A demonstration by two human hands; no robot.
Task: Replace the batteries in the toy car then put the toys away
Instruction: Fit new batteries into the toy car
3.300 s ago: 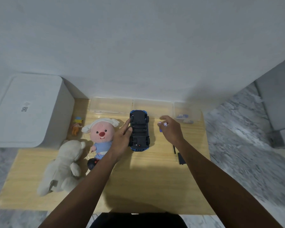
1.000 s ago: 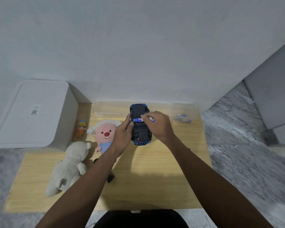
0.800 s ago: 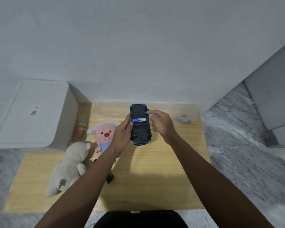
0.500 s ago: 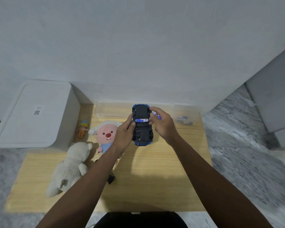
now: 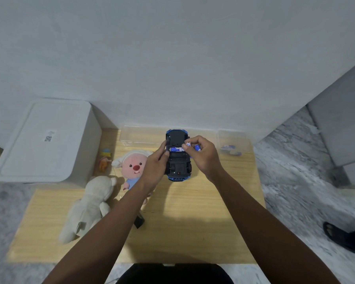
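The blue toy car (image 5: 178,160) lies upside down on the wooden table (image 5: 193,222), black underside up. One blue-and-white battery (image 5: 175,149) sits crosswise in its open compartment. My left hand (image 5: 155,168) grips the car's left side, thumb by the compartment. My right hand (image 5: 203,155) holds two more batteries (image 5: 193,146) at the car's right edge, fingertips touching the compartment. A pink plush (image 5: 133,167), a cream plush bear (image 5: 90,206) and a small orange figure (image 5: 105,160) lie left of the car.
A white lidded bin (image 5: 45,140) stands at the table's left. A long clear tray (image 5: 143,136) and a small clear box (image 5: 233,143) holding batteries line the wall. A black cover piece (image 5: 139,221) lies by my left forearm. A sandalled foot (image 5: 344,235) is at right.
My right hand brought batteries from the right to the car. One battery now lies in the compartment, and the hand stays at the compartment's right edge. My left hand kept its hold on the car.
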